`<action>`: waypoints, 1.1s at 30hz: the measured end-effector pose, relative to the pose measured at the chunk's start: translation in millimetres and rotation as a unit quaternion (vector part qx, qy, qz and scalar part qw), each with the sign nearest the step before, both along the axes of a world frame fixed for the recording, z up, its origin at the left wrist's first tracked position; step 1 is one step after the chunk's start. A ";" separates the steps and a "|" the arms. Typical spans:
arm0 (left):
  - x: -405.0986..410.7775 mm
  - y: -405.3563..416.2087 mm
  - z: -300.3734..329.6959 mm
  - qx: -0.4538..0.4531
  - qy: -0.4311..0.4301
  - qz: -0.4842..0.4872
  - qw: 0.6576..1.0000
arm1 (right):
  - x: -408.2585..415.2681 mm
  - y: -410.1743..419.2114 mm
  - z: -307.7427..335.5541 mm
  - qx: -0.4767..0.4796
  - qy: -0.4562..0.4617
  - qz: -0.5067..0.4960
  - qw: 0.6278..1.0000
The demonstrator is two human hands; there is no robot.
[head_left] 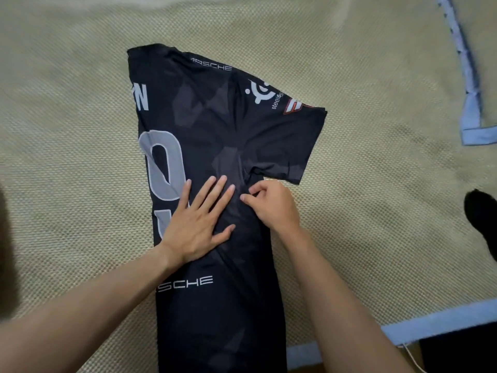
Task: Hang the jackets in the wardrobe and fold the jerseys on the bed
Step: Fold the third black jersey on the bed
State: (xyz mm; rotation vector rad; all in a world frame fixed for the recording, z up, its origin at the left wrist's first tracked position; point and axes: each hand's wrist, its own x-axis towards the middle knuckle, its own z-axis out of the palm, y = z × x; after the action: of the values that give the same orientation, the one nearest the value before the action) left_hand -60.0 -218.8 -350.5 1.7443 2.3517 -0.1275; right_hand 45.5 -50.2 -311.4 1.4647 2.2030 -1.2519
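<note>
Two hands on the black jersey mid-bed: left hand pressing flat, fingers spread; right hand pinching fabric.

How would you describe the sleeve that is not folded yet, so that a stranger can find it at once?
Start at the tan woven mat and find the black jersey lying on it. The sleeve sticks out sideways from the jersey's upper right edge, just above the right hand. It alone carries a white logo and a red and white patch; the left side is already folded in.
</note>
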 end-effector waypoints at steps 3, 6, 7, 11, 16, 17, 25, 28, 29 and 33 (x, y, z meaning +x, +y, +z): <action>-3.2 -1.7 0.6 0.005 -0.013 -0.001 1.000 | 8.8 7.2 -3.9 -0.062 0.061 -0.090 0.992; -7.4 0.0 1.0 0.024 -0.030 0.001 0.999 | 23.1 10.6 -3.4 -0.134 0.092 -0.157 0.974; -9.2 3.0 1.5 0.034 -0.036 0.010 0.999 | 23.7 11.1 -2.2 -0.152 0.096 -0.168 0.969; -20.7 27.1 11.3 0.074 -0.063 0.087 0.991 | 8.0 15.5 2.2 -0.196 0.067 -0.203 0.957; -48.4 88.6 16.4 0.113 -0.057 0.115 0.985 | 5.1 31.0 2.6 -0.162 0.148 -0.391 0.894; -55.3 103.5 14.8 0.112 -0.059 0.129 0.984 | 3.4 33.5 3.1 -0.183 0.182 -0.433 0.864; -73.7 142.5 -15.0 0.052 -0.055 0.175 0.982 | -41.8 30.1 -6.5 -0.432 0.403 -0.538 0.601; -83.7 144.8 -14.8 0.051 -0.057 0.141 0.987 | -59.9 40.9 -8.9 -0.470 0.439 -0.496 0.583; -87.7 144.8 -14.4 0.050 -0.053 0.130 0.989 | -61.5 44.6 -8.7 -0.469 0.435 -0.498 0.585; -91.3 147.6 -17.1 0.042 -0.040 0.126 0.990 | -59.8 48.8 -5.7 -0.440 0.433 -0.517 0.594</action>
State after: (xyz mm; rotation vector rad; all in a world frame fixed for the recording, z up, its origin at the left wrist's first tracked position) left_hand -151.3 -71.1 -367.6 1.4409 2.5243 0.0803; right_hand -14.2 -1.5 -317.1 1.7144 0.1782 -3.2401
